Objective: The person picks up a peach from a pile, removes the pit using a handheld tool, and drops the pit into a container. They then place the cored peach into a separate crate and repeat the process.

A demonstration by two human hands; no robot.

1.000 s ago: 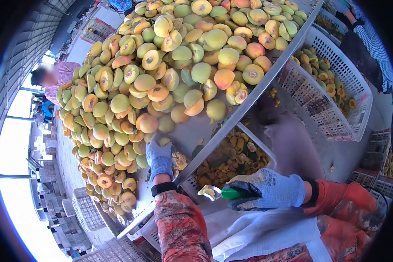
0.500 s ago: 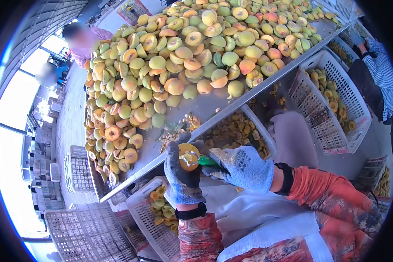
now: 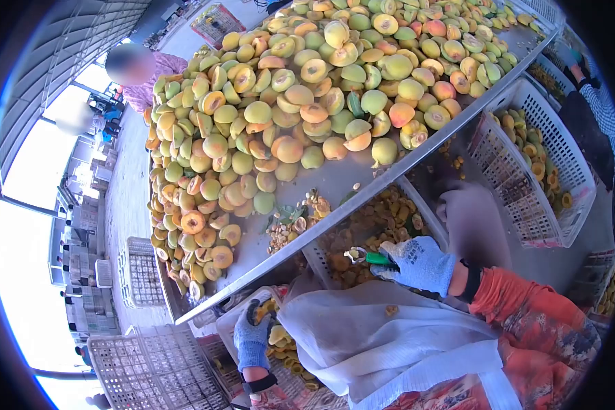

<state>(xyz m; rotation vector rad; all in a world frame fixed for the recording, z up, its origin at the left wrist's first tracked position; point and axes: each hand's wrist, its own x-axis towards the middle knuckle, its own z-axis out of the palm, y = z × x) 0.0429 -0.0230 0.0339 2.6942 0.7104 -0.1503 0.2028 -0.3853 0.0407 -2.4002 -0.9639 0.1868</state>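
My right hand (image 3: 417,263), in a blue-grey glove, grips a green-handled pitting tool (image 3: 377,258). A pale lump, apparently a peach pit (image 3: 354,254), sits at the tool's metal tip. At lower left, my left hand (image 3: 254,335) is over a white crate (image 3: 227,326) of pitted peach halves (image 3: 295,359). Its dark-coated fingers curl round an orange-yellow peach half (image 3: 262,311), which they partly hide. Between my hands a white apron (image 3: 383,328) covers my lap, with a small brown bit on it.
A metal table (image 3: 342,174) bears a large heap of halved peaches (image 3: 266,109), with loose pits (image 3: 297,222) near its edge. Below the edge stands a bin of pits and scraps (image 3: 383,215). Another crate (image 3: 519,184) stands at right. People work at far left and right.
My left hand has moved down and left from the tool to the crate, carrying the peach half. My right hand has drawn away with the tool, now with a lump at its tip. The view shifted slightly.
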